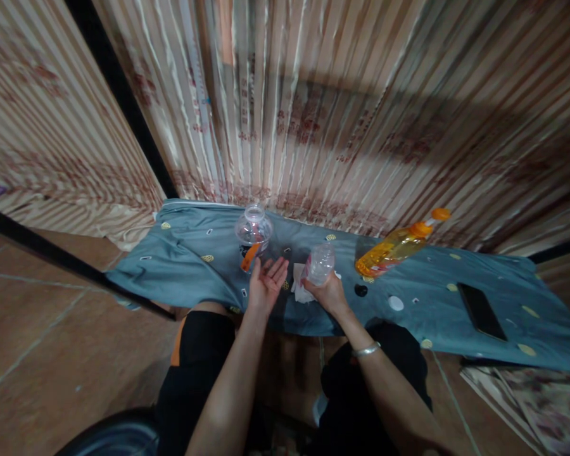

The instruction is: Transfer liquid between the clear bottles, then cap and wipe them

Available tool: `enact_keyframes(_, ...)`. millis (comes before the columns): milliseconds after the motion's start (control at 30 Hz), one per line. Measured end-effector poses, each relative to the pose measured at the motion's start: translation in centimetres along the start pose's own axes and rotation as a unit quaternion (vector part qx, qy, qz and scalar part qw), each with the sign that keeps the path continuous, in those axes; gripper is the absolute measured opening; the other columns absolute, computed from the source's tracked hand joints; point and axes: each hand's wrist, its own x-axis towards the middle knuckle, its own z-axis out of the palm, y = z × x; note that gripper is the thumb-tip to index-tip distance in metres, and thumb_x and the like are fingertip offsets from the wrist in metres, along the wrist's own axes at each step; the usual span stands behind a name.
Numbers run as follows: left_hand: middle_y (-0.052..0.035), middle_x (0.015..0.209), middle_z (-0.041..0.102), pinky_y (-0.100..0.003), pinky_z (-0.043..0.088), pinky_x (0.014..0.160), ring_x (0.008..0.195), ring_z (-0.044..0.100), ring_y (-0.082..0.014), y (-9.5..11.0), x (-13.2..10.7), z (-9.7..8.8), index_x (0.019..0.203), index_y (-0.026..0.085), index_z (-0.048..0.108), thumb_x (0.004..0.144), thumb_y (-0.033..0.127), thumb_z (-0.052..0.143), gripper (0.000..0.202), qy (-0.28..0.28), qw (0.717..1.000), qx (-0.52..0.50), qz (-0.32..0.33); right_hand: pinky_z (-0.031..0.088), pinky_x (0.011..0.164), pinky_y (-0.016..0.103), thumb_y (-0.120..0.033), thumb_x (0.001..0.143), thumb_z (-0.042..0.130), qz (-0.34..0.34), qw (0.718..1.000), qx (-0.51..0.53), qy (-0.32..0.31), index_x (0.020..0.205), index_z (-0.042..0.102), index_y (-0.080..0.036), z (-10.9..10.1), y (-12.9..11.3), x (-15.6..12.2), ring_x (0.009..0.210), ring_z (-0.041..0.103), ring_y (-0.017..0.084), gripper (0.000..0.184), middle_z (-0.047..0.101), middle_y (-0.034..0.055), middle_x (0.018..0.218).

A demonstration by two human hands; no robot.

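Observation:
My right hand (327,292) is wrapped round a clear plastic bottle (321,263), which it holds over a crumpled white tissue (302,292). My left hand (266,285) is palm up with its fingers spread, and nothing lies in it. Just beyond those fingers stands a larger clear plastic bottle (254,229) with an orange and black label and an uncapped neck. To the right, an orange-capped bottle (393,251) of yellow-orange liquid stands on the cloth. Near it lie a small black cap (361,290) and a round white disc (396,303).
A blue-green patterned cloth (194,278) covers the narrow surface before me. A black phone (481,310) rests at its right. Striped curtains (304,126) hang behind, and a black metal post (128,107) slants down at the left. My knees are close to the near edge.

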Motion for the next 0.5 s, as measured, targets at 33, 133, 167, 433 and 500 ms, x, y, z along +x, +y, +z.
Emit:
enact_keyframes(33,-0.0128,0.096,0.071,-0.031,0.055,0.08,0.096,0.07,-0.0221,-0.6,0.0,-0.1,0.095,0.016,0.059,0.081,0.033,0.065,0.023,-0.005,0.999,0.036,0.02,0.056,0.078,0.048,-0.042,0.065,0.07,0.002,1.0,0.003,-0.006,0.116,0.056,-0.017,-0.1,-0.1,0.0,0.09,0.07,0.034,0.059,0.072,0.0127,0.1)
enact_keyframes(133,-0.0064,0.1,0.07,-0.039,0.05,0.094,0.107,0.065,-0.0231,-2.4,0.0,-0.4,0.102,0.021,0.06,0.064,0.011,0.074,0.042,-0.04,0.985,0.145,0.087,0.055,0.081,0.043,-0.045,0.067,0.069,-0.011,0.999,0.016,-0.032,0.116,0.056,-0.018,-0.6,-0.2,0.0,0.093,0.069,0.03,0.057,0.07,0.0098,0.103)
enact_keyframes(167,-0.0057,0.102,0.069,-0.04,0.047,0.098,0.113,0.062,-0.0239,-3.0,0.1,-0.3,0.102,0.021,0.06,0.058,0.006,0.074,0.048,-0.048,0.977,0.182,0.103,0.054,0.084,0.043,-0.047,0.068,0.068,-0.023,0.999,0.02,-0.038,0.116,0.056,-0.018,-0.8,-0.2,0.0,0.096,0.068,0.029,0.057,0.069,0.0102,0.106)
enact_keyframes(433,-0.0095,0.127,0.06,-0.045,0.029,0.114,0.13,0.046,-0.0319,-4.4,1.7,1.4,0.111,0.02,0.061,0.031,-0.004,0.079,0.086,-0.176,0.888,0.412,0.107,0.047,0.097,0.043,-0.055,0.074,0.064,-0.071,0.994,0.051,-0.063,0.113,0.06,-0.016,-2.0,0.4,0.7,0.108,0.061,0.027,0.055,0.065,0.0113,0.11)
enact_keyframes(500,-0.0096,0.121,0.063,-0.047,0.033,0.111,0.121,0.053,-0.0323,-4.5,2.1,1.6,0.112,0.019,0.06,0.028,-0.004,0.081,0.09,-0.215,0.88,0.413,0.091,0.047,0.097,0.043,-0.057,0.075,0.063,-0.062,0.992,0.069,-0.083,0.115,0.06,-0.016,-2.2,0.3,0.6,0.109,0.061,0.027,0.057,0.067,0.0103,0.108)
